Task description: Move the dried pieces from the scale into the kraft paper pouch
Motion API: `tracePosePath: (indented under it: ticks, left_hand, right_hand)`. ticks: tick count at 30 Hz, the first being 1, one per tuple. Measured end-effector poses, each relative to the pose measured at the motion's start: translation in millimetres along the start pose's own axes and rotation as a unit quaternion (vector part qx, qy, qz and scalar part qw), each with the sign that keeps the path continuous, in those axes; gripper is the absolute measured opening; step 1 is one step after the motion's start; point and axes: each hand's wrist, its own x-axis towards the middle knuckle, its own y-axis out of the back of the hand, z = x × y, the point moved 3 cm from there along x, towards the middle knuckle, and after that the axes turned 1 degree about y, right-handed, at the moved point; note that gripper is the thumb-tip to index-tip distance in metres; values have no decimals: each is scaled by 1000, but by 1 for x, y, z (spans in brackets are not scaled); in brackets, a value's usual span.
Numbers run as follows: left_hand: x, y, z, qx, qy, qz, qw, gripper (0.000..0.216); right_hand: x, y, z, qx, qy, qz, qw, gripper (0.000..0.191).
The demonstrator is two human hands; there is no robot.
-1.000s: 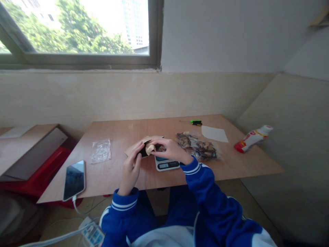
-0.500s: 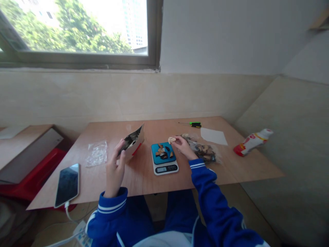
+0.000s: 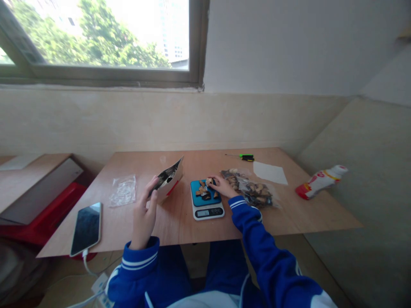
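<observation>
My left hand [image 3: 144, 214] holds a tan paper pouch [image 3: 168, 179] with a dark inside, tilted up off the wooden table [image 3: 180, 222]. My right hand [image 3: 220, 185] rests at the right edge of a small kitchen scale [image 3: 206, 199] with a blue top, fingertips pinching a pale piece over the platform. Several brown and dark dried pieces [image 3: 203, 192] lie on the scale. A clear bag of the same dried pieces [image 3: 252, 190] lies just right of my right hand.
An empty clear plastic bag [image 3: 123, 190] and a phone on a charging cable [image 3: 86, 228] lie at the left. A green-handled screwdriver [image 3: 245, 157], a white paper sheet [image 3: 269, 172] and a red-and-white bottle on its side [image 3: 321, 182] sit at the right. A red bin [image 3: 38, 222] stands beside the table.
My hands came apart over the scale: the left carried the pouch off to the left, the right took a pale piece toward the bag and has returned with it over the scale.
</observation>
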Motion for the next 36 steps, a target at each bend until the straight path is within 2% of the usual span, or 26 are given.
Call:
tracePosePath:
  ticks: [7, 14, 16, 20, 22, 32, 36]
  left_hand:
    - [-3, -3, 0, -19, -2, -31, 999, 37]
    - [-2, -3, 1, -20, 0, -32, 999, 38]
    - [-2, -3, 1, -24, 0, -32, 999, 37]
    - [-2, -4, 2, -25, 3, -38, 999, 38]
    - [-2, -4, 3, -25, 4, -40, 999, 38]
    - [-3, -4, 0, -30, 5, -38, 999, 38]
    - [-3, -3, 1, -25, 4, -37, 999, 38]
  right_hand:
    - [-7, -11, -1, -34, 32, -42, 998, 46]
    - [-10, -4, 15, -58, 17, -35, 998, 54]
    - [-11, -1, 19, -66, 8, -29, 997, 50]
    - [-12, 2, 21, -83, 4, -20, 996, 29]
    - [-12, 3, 20, -88, 6, -20, 996, 24]
    - [-18, 8, 5, -105, -21, -15, 994, 25]
    - [-23, 14, -8, -104, -26, -6, 994, 31]
